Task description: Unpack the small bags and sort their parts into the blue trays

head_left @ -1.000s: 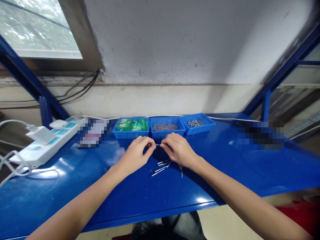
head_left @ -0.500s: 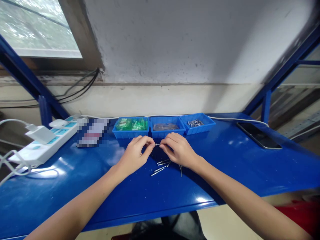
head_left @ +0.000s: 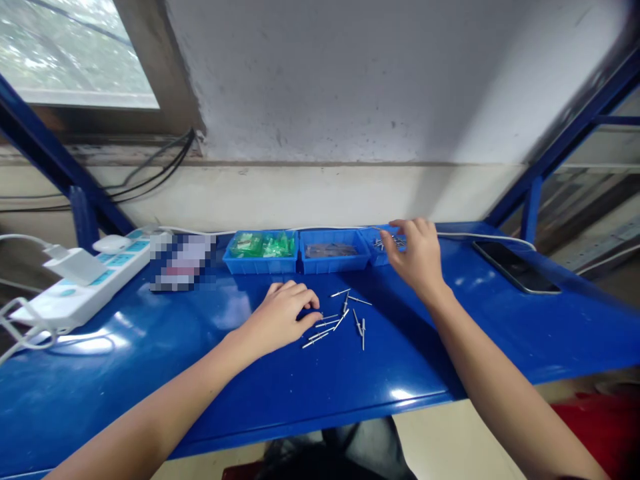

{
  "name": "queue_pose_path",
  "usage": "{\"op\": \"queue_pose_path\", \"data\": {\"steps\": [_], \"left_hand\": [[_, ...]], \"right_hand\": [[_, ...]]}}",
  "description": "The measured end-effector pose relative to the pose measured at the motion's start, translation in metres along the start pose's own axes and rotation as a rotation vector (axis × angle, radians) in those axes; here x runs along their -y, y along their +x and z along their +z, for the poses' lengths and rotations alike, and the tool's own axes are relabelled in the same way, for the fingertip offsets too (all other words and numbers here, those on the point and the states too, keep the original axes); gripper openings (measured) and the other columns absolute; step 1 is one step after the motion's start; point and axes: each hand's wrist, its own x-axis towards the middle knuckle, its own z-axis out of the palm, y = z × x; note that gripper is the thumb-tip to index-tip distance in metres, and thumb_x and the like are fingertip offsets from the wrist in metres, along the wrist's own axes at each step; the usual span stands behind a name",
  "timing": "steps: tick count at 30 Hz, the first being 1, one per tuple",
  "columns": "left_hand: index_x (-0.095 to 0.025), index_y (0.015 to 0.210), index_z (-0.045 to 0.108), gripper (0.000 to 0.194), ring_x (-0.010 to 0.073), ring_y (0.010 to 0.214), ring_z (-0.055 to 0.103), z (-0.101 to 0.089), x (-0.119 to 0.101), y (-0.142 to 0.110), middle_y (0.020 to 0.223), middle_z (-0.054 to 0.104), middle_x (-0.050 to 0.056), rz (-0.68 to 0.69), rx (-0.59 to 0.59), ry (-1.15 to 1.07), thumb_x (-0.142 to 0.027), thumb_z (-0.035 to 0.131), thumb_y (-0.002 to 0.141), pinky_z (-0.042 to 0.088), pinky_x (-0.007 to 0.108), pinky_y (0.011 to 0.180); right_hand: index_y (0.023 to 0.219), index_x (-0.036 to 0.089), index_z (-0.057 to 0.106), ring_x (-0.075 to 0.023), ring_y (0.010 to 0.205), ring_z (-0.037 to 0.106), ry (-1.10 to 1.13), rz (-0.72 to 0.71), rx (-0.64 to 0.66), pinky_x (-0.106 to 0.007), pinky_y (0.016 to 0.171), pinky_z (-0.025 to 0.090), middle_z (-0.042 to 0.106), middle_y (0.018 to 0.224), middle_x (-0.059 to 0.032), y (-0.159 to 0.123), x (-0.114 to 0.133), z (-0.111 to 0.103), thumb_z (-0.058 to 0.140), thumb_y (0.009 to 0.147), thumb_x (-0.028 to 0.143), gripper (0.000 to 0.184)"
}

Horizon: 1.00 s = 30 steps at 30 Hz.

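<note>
My left hand (head_left: 286, 315) is low over the blue table, thumb and curled fingers apart, with nothing seen between them. Just right of its thumb lie several loose silver pop rivets (head_left: 345, 313), scattered at different angles. My right hand (head_left: 416, 257) is raised at the right blue bin (head_left: 379, 257), its thumb and index finger spread above the rim, with no object visible in it. More pop rivets (head_left: 383, 244) fill that bin, partly hidden behind the hand. The middle blue bin (head_left: 335, 263) holds thin brownish pieces. Green packets (head_left: 263, 245) lie in the left blue bin (head_left: 260, 266).
A white power strip (head_left: 75, 300) with plugs and cords stands at the left of the table (head_left: 210, 373). Beside it is a pixelated flat item (head_left: 183, 263). A black phone (head_left: 515, 267) lies at the right. A white cable (head_left: 480, 235) runs along the back edge.
My hands have parted from the small rivet they pinched together. My right hand has moved right and back to the right bin; my left has dropped slightly and opened beside the loose rivets.
</note>
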Motion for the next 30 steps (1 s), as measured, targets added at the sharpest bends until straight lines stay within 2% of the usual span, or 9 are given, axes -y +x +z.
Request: {"op": "queue_pose_path", "data": {"steps": [3, 5, 9, 12, 17, 21, 25, 27, 30], "left_hand": [[-0.023, 0.082, 0.06, 0.014, 0.0197, 0.085, 0.053, -0.001, 0.001, -0.001, 0.085, 0.063, 0.0, -0.005, 0.005, 0.063, -0.027, 0.048, 0.088, 0.034, 0.038, 0.081], [-0.023, 0.084, 0.06, 0.016, 0.0197, 0.086, 0.053, -0.002, 0.0, -0.001, 0.085, 0.063, 0.0, -0.004, 0.002, 0.071, -0.028, 0.045, 0.089, 0.033, 0.039, 0.083], [-0.023, 0.087, 0.06, 0.016, 0.0228, 0.09, 0.053, -0.002, -0.003, -0.003, 0.088, 0.063, 0.001, 0.015, -0.018, 0.084, -0.038, 0.056, 0.083, 0.031, 0.042, 0.085], [-0.022, 0.085, 0.059, 0.009, 0.0223, 0.088, 0.053, 0.0, -0.001, -0.002, 0.088, 0.062, 0.002, 0.009, -0.032, 0.146, -0.029, 0.055, 0.084, 0.031, 0.041, 0.084], [-0.02, 0.084, 0.057, 0.01, 0.0216, 0.086, 0.053, 0.0, 0.01, 0.0, 0.088, 0.063, 0.002, -0.072, -0.038, 0.148, -0.022, 0.048, 0.088, 0.036, 0.037, 0.077], [-0.02, 0.086, 0.055, 0.007, 0.0215, 0.088, 0.053, -0.001, 0.014, 0.0, 0.09, 0.062, 0.003, -0.065, -0.018, 0.085, -0.025, 0.05, 0.087, 0.039, 0.035, 0.076], [-0.021, 0.087, 0.056, 0.007, 0.0222, 0.091, 0.052, -0.001, 0.01, -0.001, 0.093, 0.061, 0.003, -0.066, 0.026, 0.152, -0.026, 0.051, 0.086, 0.039, 0.035, 0.077], [-0.02, 0.084, 0.056, 0.009, 0.022, 0.09, 0.053, -0.002, 0.009, 0.0, 0.091, 0.061, 0.004, -0.076, 0.015, 0.141, -0.024, 0.048, 0.087, 0.04, 0.035, 0.076], [-0.02, 0.083, 0.056, 0.013, 0.0203, 0.087, 0.055, -0.003, 0.008, 0.002, 0.087, 0.063, 0.003, -0.1, -0.047, -0.01, -0.024, 0.046, 0.088, 0.041, 0.034, 0.078]], "right_hand": [[0.097, 0.015, 0.059, -0.0267, 0.081, 0.05, -0.075, 0.095, -0.001, -0.043, 0.075, 0.038, 0.057, 0.086, -0.0121, -0.001, -0.014, 0.003, 0.052, 0.084, 0.037, 0.027], [0.096, 0.016, 0.06, -0.0264, 0.082, 0.05, -0.027, 0.069, 0.042, -0.043, 0.076, 0.038, 0.057, 0.086, -0.0121, -0.005, -0.005, 0.006, 0.051, 0.085, 0.035, 0.025], [0.097, 0.018, 0.06, -0.0246, 0.082, 0.049, 0.156, -0.105, 0.193, -0.042, 0.076, 0.039, 0.057, 0.085, -0.0103, -0.014, 0.04, 0.01, 0.048, 0.088, 0.033, 0.021], [0.097, 0.017, 0.061, -0.0241, 0.084, 0.048, 0.252, -0.233, 0.353, -0.038, 0.074, 0.039, 0.058, 0.085, -0.0101, -0.023, 0.067, 0.011, 0.047, 0.088, 0.032, 0.022], [0.101, 0.016, 0.06, -0.0219, 0.085, 0.048, 0.331, -0.397, 0.546, -0.035, 0.074, 0.037, 0.059, 0.087, -0.0084, -0.032, 0.079, 0.011, 0.049, 0.088, 0.034, 0.025], [0.1, 0.016, 0.06, -0.0208, 0.085, 0.047, 0.32, -0.423, 0.599, -0.034, 0.074, 0.035, 0.058, 0.086, -0.0075, -0.035, 0.081, 0.011, 0.052, 0.087, 0.033, 0.023], [0.094, 0.017, 0.06, -0.0201, 0.084, 0.047, 0.325, -0.439, 0.619, -0.033, 0.073, 0.034, 0.058, 0.083, -0.0072, -0.035, 0.084, 0.011, 0.054, 0.086, 0.032, 0.018], [0.095, 0.017, 0.06, -0.0201, 0.085, 0.047, 0.333, -0.442, 0.616, -0.033, 0.074, 0.034, 0.058, 0.084, -0.0071, -0.035, 0.084, 0.011, 0.054, 0.085, 0.032, 0.019], [0.095, 0.017, 0.059, -0.0197, 0.084, 0.047, 0.338, -0.458, 0.593, -0.032, 0.073, 0.034, 0.058, 0.084, -0.0067, -0.035, 0.085, 0.01, 0.053, 0.086, 0.032, 0.019]]}}
